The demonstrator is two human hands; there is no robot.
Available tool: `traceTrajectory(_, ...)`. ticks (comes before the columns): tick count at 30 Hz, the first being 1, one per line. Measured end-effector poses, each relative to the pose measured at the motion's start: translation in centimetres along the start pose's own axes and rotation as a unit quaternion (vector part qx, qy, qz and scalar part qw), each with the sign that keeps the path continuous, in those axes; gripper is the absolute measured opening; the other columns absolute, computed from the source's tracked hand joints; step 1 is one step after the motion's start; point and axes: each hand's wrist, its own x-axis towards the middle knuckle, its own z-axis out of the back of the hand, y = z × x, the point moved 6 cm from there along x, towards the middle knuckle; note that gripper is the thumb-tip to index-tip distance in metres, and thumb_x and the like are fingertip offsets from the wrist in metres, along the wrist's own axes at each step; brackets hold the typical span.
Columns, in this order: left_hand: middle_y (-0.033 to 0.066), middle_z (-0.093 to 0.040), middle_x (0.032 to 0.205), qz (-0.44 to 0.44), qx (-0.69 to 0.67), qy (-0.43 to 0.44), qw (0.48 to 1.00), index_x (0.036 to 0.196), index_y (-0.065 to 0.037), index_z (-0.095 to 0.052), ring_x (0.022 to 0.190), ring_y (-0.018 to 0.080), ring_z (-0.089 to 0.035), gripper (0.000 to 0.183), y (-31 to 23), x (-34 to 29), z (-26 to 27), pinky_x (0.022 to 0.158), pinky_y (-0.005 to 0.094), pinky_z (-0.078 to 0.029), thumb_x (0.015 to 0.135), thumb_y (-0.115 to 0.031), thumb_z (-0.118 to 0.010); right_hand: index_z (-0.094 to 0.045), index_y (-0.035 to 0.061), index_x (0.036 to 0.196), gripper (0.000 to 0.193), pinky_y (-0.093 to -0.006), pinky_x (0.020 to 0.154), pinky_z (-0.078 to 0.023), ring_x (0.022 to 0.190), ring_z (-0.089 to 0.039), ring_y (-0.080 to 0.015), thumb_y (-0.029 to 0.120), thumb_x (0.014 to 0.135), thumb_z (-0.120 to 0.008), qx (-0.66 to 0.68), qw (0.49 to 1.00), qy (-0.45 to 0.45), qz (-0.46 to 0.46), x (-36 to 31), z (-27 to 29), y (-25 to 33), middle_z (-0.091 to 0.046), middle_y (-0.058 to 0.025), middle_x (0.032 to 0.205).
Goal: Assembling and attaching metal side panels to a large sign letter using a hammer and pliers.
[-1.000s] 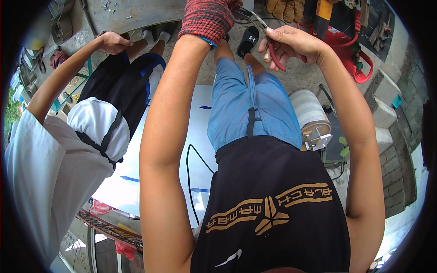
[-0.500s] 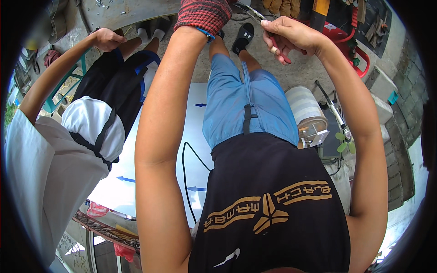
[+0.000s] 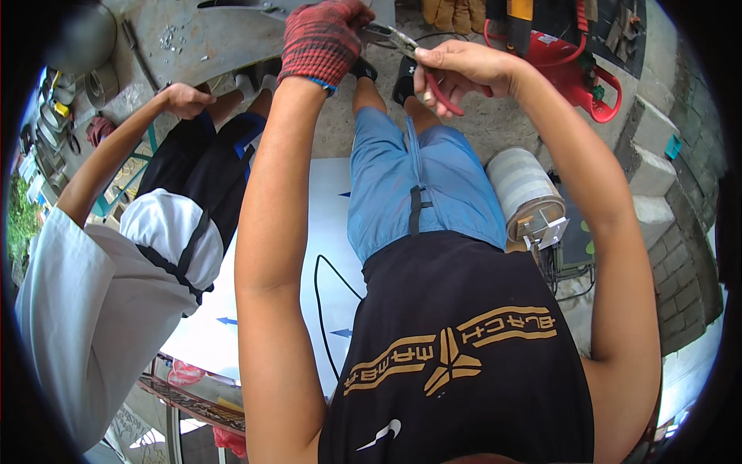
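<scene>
My left hand, in a red and black knitted glove, is closed at the top of the view; what its fingers grip is hidden. Just left of the glove shows a curved grey metal piece; whether the hand holds it I cannot tell. My bare right hand is wrapped round red-handled pliers. Their metal jaws point up and left, right beside the gloved fingers. Whether the jaws bite on anything is too small to make out.
At left a person in a white shirt bends beside me, one hand near the metal table. Metal bits lie on that table. To my right stand a pale bucket, a red tool and concrete blocks.
Both my hands have shifted left in the view, the pliers with the right one. The pliers' jaws are now closer to the gloved hand. More of the metal table shows.
</scene>
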Motion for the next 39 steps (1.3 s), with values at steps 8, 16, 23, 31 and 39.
traceTrajectory(8,0.0116,-0.076,0.101,-0.031,0.0,-0.018,0.999,0.104,-0.015,-0.079,0.098,0.0311,-0.072,0.02,-1.2,-0.5,0.4,0.086,0.0395,-0.056,0.091,-0.004,-0.068,-0.066,0.0001,0.1,0.059,-0.0341,0.064,-0.061,0.071,-0.074,-0.0217,0.056,0.105,-0.05,0.03,0.999,-0.031,0.016,0.9,1.1,-1.9,-0.071,-0.0121,0.082)
traceTrajectory(16,0.0131,-0.075,0.093,-0.04,-0.017,-0.038,0.998,0.098,-0.013,-0.079,0.091,0.033,-0.072,0.017,-2.5,-0.7,0.7,0.084,0.0409,-0.057,0.089,-0.005,-0.069,-0.062,0.0039,0.083,0.057,-0.0292,0.049,-0.056,0.058,-0.07,-0.0179,0.055,0.105,-0.051,-0.006,0.998,-0.064,-0.008,1.5,1.7,-2.1,-0.065,-0.0065,0.07)
traceTrajectory(23,0.0121,-0.076,0.093,-0.036,-0.009,-0.033,0.999,0.098,-0.014,-0.079,0.09,0.0333,-0.072,0.015,-2.6,-0.8,0.7,0.083,0.0402,-0.057,0.091,-0.007,-0.068,-0.056,0.0059,0.077,0.057,-0.0289,0.044,-0.054,0.053,-0.067,-0.0166,0.055,0.105,-0.051,-0.073,0.994,-0.082,-0.022,0.9,2.0,-1.3,-0.061,-0.0045,0.066)
traceTrajectory(31,0.0118,-0.076,0.098,0.002,-0.024,-0.023,0.999,0.102,-0.016,-0.08,0.096,0.0326,-0.071,0.014,-1.2,-0.7,0.7,0.087,0.0401,-0.056,0.093,-0.014,-0.069,-0.067,0.0034,0.093,0.055,-0.0303,0.063,-0.061,0.068,-0.073,-0.0179,0.056,0.104,-0.053,-0.008,0.999,-0.051,0.002,1.7,1.0,-2.8,-0.069,-0.0074,0.081)
traceTrajectory(39,0.0128,-0.076,0.102,0.02,-0.038,-0.003,0.999,0.107,-0.019,-0.08,0.099,0.0316,-0.072,0.016,0.6,0.2,0.3,0.089,0.0394,-0.055,0.095,-0.019,-0.07,-0.068,-0.0013,0.103,0.056,-0.0348,0.066,-0.064,0.072,-0.074,-0.0215,0.054,0.101,-0.06,0.035,0.994,-0.088,0.047,1.4,1.2,-4.8,-0.07,-0.0134,0.089)
